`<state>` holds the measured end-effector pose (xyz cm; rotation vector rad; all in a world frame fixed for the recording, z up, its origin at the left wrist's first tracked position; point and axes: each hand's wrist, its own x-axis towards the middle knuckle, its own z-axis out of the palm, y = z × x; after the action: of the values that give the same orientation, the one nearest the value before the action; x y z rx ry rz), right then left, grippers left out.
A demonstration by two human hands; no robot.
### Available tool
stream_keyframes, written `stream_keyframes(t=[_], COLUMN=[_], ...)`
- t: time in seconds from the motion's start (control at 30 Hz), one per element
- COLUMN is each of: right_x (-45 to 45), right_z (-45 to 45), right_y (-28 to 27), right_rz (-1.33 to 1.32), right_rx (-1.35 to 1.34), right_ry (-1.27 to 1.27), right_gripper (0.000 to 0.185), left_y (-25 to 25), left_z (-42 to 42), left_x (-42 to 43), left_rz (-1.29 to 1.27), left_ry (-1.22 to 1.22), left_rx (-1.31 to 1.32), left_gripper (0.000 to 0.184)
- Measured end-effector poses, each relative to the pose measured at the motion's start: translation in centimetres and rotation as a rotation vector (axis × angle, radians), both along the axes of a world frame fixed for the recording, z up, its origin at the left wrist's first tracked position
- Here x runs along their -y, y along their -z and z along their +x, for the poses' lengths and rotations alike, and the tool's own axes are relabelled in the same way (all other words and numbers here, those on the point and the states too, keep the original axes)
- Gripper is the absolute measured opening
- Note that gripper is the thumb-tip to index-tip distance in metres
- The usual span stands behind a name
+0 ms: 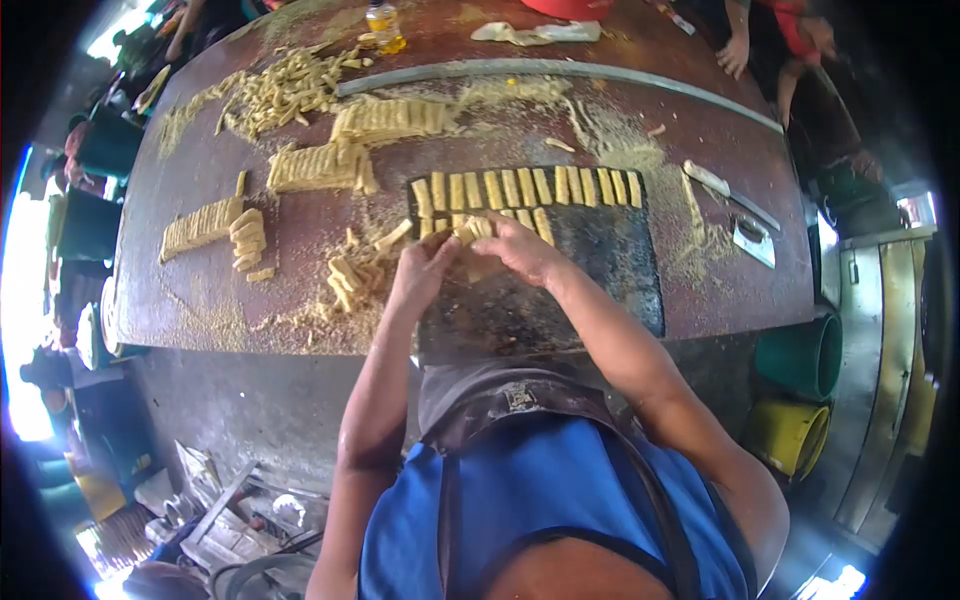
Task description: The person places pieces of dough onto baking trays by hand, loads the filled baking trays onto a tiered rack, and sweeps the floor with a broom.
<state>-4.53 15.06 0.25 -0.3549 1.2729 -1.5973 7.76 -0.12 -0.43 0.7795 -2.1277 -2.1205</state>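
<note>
Over the left part of a dark baking tray, my left hand and my right hand come close together. Both have their fingers closed on a few short dough sticks. A full row of crumb-coated sticks lies along the tray's far edge, with a shorter second row below it, partly hidden by my hands. Left of the tray is a loose pile of sticks, close to my left hand. One single stick leans at the tray's left edge.
Stacked sticks and a heap of loose pieces lie farther left. A long metal bar crosses the table's far side. At right are a knife and a scraper. Another person's hand rests at the far right edge.
</note>
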Motion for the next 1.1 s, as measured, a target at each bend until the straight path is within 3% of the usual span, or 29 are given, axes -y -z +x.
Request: stream_keyframes(t=[0.1, 0.2, 0.23, 0.3, 0.33, 0.4, 0.43, 0.5, 0.57, 0.67, 0.73, 0.9, 1.03, 1.1], right_x=[-6.3, -10.9, -11.3, -11.5, -11.0, -9.4, -9.5, -9.5, -9.8, -9.4, -8.9, -8.2, -8.3, -9.3], right_z=[-1.2, -3.1, -3.9, -6.9, -7.4, -8.0, -8.0, -8.1, -8.5, -7.9, -7.0, -6.5, -6.8, -7.5], right_y=[2.6, 3.8, 2.3, 5.9, 4.8, 2.7, 2.3, 1.4, 2.6, 2.6, 1.9, 1.9, 2.6, 2.7], right_rz=[0.099, 0.309, 0.391, 0.374, 0.375, 0.847, 0.851, 0.937, 0.915, 0.923, 0.938, 1.054, 1.058, 0.869], right_rx=[-0.08, -0.223, -0.311, -0.465, -0.466, -0.81, -0.813, -1.006, -1.018, -0.883, -0.925, -1.003, -1.02, -0.604], right_ry=[-0.01, 0.111, 0.189, 0.254, 0.265, 0.118, 0.121, 0.082, 0.119, 0.177, 0.214, 0.169, 0.277, 0.39], right_gripper=[0.037, 0.038, 0.04, 0.043, 0.043, 0.046, 0.046, 0.051, 0.052, 0.051, 0.05, 0.054, 0.05, 0.046], left_y=[0.0, 0.2, 0.3, 0.3, -0.4, -1.1, -1.2, 0.3, 1.8, 1.3, 2.1, 2.9, 2.7, 2.5], left_z=[-0.4, -0.7, -1.1, -2.1, -3.0, -5.0, -5.8, -7.4, -8.5, -9.1, -9.4, -9.6, -9.6, -9.3], left_x=[-5.0, -8.2, -8.5, -8.8, -9.3, -9.9, -10.1, -10.2, -10.6, -11.2, -10.6, -9.4, -9.6, -9.8], left_rz=[0.027, -0.345, -0.348, -0.542, -0.523, -0.654, -0.782, -0.802, -1.085, -1.064, -1.126, -1.002, -0.976, -0.985], left_ry=[0.022, 0.014, 0.023, 0.079, 0.108, 0.179, 0.241, 0.285, 0.341, 0.419, 0.398, 0.416, 0.42, 0.405], left_rx=[0.213, 0.162, 0.168, 0.117, 0.089, 0.098, 0.113, 0.116, -0.028, -0.035, -0.156, -0.217, -0.219, -0.259], left_gripper=[0.033, 0.03, 0.03, 0.033, 0.03, 0.03, 0.031, 0.035, 0.038, 0.042, 0.047, 0.043, 0.044, 0.044])
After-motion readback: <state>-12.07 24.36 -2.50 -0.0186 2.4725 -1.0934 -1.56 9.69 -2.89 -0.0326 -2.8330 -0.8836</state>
